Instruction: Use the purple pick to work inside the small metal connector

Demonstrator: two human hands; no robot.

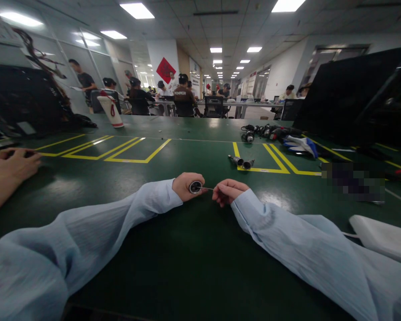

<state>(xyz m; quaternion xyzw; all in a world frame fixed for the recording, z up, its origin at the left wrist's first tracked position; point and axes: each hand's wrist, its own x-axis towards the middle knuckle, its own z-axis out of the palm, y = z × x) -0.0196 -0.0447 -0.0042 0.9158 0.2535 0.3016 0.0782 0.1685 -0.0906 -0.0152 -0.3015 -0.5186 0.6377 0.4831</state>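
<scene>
My left hand (184, 184) rests on the green table (173, 249), its fingers wrapped round a small black round connector (195, 187) whose open end faces me. My right hand (227, 191) lies just to the right, pinched on a thin metal pin (207, 188) that points into the connector's face. Both forearms, in light blue sleeves, lie flat on the table.
Two loose black connectors (241, 161) lie on a yellow line beyond my hands, several more (263, 131) and blue-white gloves (300, 145) farther right. A co-worker's hand (11, 166) rests at the left edge. A white cup (110, 109), dark monitors (347, 93), a white object (381, 236) and seated people surround.
</scene>
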